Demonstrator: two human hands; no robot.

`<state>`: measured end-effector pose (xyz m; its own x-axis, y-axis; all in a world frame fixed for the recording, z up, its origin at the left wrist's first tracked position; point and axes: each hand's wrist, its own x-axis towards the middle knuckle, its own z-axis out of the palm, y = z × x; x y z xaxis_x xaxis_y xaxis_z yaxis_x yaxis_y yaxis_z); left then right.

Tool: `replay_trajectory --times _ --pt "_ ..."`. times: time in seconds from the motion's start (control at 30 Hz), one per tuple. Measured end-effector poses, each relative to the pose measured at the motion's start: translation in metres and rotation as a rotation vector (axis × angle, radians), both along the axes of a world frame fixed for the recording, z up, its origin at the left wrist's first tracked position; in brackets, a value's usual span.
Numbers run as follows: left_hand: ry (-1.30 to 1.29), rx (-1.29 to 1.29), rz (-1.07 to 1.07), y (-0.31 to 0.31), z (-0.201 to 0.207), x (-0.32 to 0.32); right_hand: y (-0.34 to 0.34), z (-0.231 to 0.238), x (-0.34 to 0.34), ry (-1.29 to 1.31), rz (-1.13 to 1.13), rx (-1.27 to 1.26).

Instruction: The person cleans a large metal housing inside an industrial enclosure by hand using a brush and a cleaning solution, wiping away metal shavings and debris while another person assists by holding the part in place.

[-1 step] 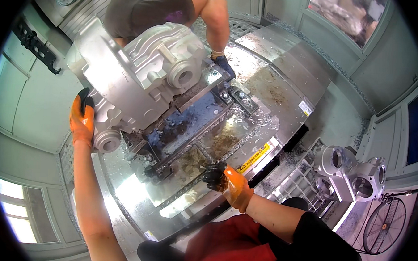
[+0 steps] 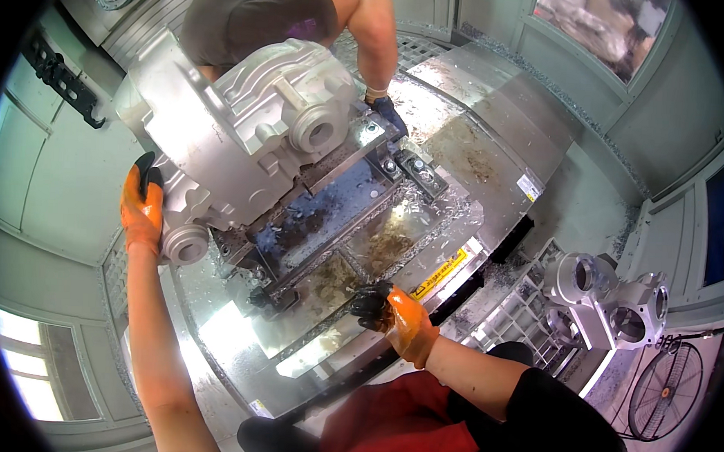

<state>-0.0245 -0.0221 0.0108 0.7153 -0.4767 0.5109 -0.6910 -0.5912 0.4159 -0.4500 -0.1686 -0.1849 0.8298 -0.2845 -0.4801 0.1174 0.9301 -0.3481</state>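
Observation:
A large silver cast metal housing sits tilted on a fixture plate. My left hand, in an orange glove with black fingers, lies against the housing's left side, its fingers stretched out and apart. Just above the near edge of the chip-strewn metal table, my right hand wears a matching glove. Its black fingers are curled together, and whatever they may hold is hidden. Dark clamp blocks with bolts are beside the plate.
Across from me a person in dark shorts crouches behind the housing, a dark-gloved hand at the plate's far end. Another casting stands on a white rack at right, near a spoked wheel. Machine walls surround us.

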Motion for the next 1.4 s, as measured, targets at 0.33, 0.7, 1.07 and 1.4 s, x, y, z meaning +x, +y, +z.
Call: replay_trajectory --times 0.33,0.7,1.07,1.4 --pt "-0.006 -0.023 -0.033 -0.005 0.005 -0.009 0.001 0.005 0.001 0.034 0.010 -0.036" --pt "0.018 -0.078 -0.077 -0.011 0.009 -0.022 0.003 -0.007 -0.001 -0.085 -0.040 0.039" --pt "0.010 0.006 0.028 -0.004 0.005 -0.009 0.002 -0.010 0.001 -0.025 0.035 -0.022" --pt "0.015 0.010 0.020 -0.002 0.002 -0.003 0.002 -0.008 0.000 -0.010 0.041 -0.026"
